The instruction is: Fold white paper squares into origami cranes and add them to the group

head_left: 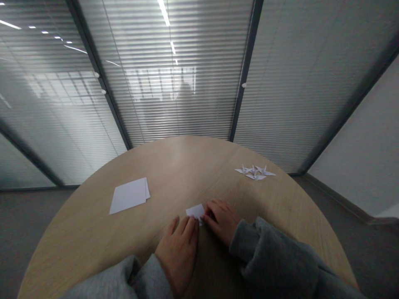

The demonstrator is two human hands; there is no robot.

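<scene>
Steadying a small folded white paper square on a round pale-wood table.
Thin, light paper, likely to crease easily, best taken by its edges. Left hand and right hand lie half-curled, fingertips at it; its lower corner is hidden, so any pinch cannot be told.

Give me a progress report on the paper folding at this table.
Done: a cluster of white origami cranes sits at the far right of the round wooden table. In hand: a small folded white paper, touched at its near edge by the fingertips of the left hand and right hand. Left: a stack of white paper sheets lies flat and unfolded, away from both hands.
</scene>
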